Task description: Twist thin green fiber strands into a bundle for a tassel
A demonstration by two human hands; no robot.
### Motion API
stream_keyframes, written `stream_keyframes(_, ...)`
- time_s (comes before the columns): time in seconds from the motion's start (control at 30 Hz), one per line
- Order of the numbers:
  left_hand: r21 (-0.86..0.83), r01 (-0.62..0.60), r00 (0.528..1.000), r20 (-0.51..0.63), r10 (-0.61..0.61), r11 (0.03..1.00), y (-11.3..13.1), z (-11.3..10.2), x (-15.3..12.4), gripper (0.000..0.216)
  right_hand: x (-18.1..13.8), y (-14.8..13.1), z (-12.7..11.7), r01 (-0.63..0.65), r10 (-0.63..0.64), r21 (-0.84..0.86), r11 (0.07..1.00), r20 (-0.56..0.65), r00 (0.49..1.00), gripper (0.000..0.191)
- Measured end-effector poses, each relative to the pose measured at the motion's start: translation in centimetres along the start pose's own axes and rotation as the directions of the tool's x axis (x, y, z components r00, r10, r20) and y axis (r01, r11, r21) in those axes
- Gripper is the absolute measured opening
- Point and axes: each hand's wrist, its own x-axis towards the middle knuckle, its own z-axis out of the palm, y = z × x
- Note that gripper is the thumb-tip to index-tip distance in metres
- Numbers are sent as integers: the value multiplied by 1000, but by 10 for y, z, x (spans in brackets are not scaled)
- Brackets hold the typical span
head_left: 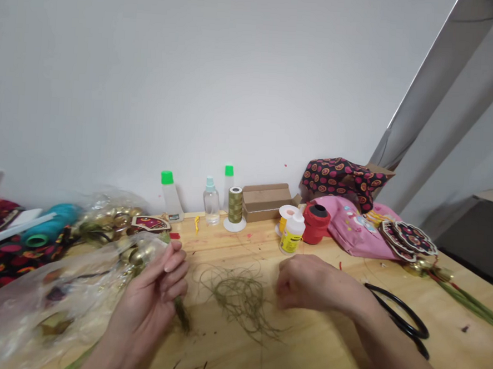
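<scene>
My left hand [156, 290] is closed around a green thread tassel [183, 315]; its dark trimmed-looking end pokes out below the fingers and a bit of green shows above the thumb. To the right, my right hand [307, 283] is curled shut just above the table, slightly blurred. What its fingers hold, if anything, is hidden. Between the two hands lies a loose tangle of green thread [242, 295] on the wood. A white glue bottle with a yellow label [292, 234] stands just behind my right hand.
Black-handled scissors [401, 313] lie beside my right forearm. Plastic bags with gold bells [114, 221] crowd the left. Along the wall stand a green thread spool [235, 206], a clear bottle [211, 202] and a cardboard box [266, 202]. A pink bag [352, 230] lies at right.
</scene>
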Motion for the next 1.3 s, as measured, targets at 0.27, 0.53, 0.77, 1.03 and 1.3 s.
stream_keyframes(0.27, 74, 35, 999, -2, -35, 997, -3, -1, 0, 12, 3, -31, -1, 31, -23, -111, 993, 79, 997, 13)
stream_keyframes(0.53, 92, 45, 999, -27, -42, 995, -7, 2, -1, 9, 4, -41, 11, 412, -399, -33, 911, 195, 896, 10)
stream_keyframes(0.77, 139, 47, 998, -49, -40, 989, -10, 3, -2, 10, 7, -46, 16, 448, -418, -99, 889, 228, 880, 7)
stream_keyframes(1.03, 300, 55, 998, -56, -40, 952, -21, 5, -3, 8, 18, -40, 12, 229, -146, 339, 912, -252, 957, 6)
stream_keyframes(1.3, 417, 121, 987, 47, -154, 901, -53, 12, -6, 19, 31, -58, 36, 143, 236, 900, 413, -257, 937, 11)
